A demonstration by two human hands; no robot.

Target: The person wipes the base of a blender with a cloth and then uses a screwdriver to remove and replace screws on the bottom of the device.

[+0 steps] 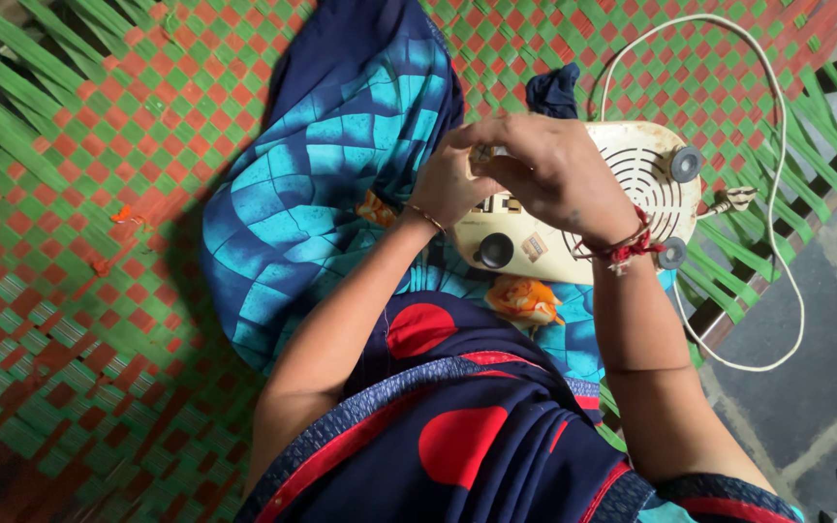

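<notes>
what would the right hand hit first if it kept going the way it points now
The right hand points toward the left hand over the cream appliance; it would likely meet the left hand's fingers first, though depth is unclear.

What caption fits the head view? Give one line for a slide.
Both hands, left hand and right hand, meet over a cream appliance lying on blue patterned cloth over a woven mat.
</notes>
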